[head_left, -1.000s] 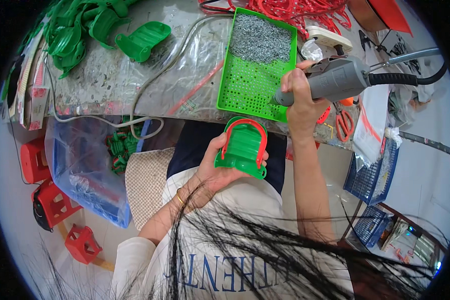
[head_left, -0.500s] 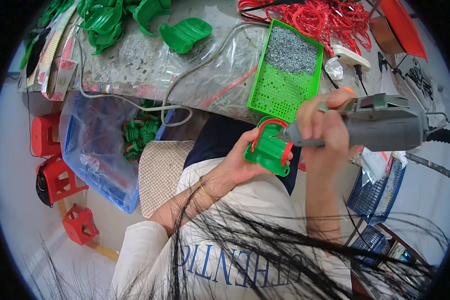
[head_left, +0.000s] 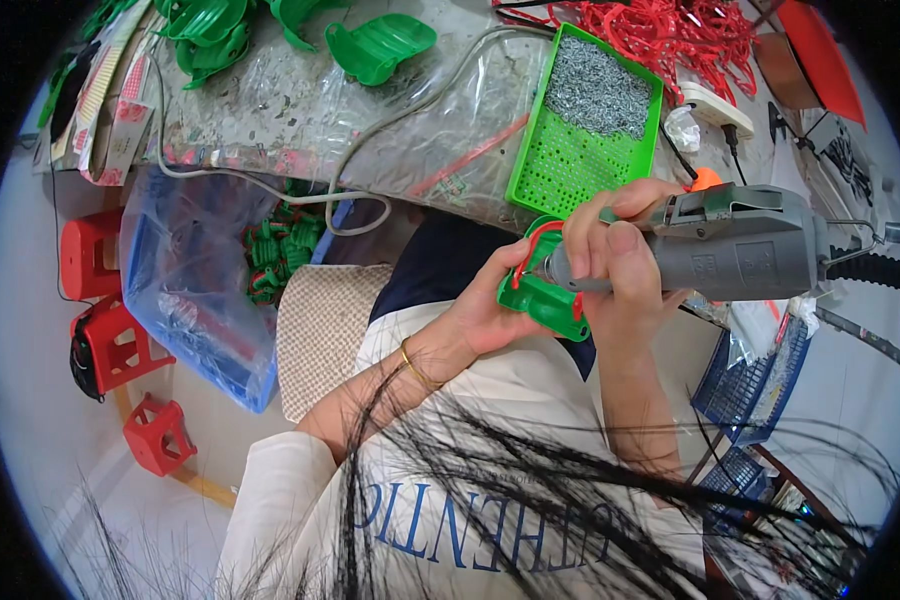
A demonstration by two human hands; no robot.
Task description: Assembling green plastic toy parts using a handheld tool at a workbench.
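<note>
My left hand (head_left: 485,312) grips a curved green plastic part (head_left: 558,320) in front of my lap, fingers partly hidden behind it. A red plastic strip (head_left: 526,258) arches along the part's inner side. My right hand (head_left: 622,262) is wrapped round a grey electric screwdriver (head_left: 745,250), which lies nearly level. Its nose points left into the hollow of the green part. The very tip is hard to make out, so I cannot tell whether it touches a screw. Just beyond both hands, a bright green perforated tray (head_left: 530,150) holds a heap of small metal screws (head_left: 600,90).
Loose green plastic parts (head_left: 380,48) lie on the plastic-covered table (head_left: 270,120), along with a grey cable (head_left: 355,165). Red strips (head_left: 660,40) are piled behind the tray, near a white power strip (head_left: 715,108). A blue plastic-lined crate (head_left: 195,310) of green-and-red pieces stands left, beside red stools (head_left: 158,435).
The screwdriver's nose has moved left and deeper into the green part, and its body has rolled a little. The green part has tilted in my left hand. The view has shifted slightly.
</note>
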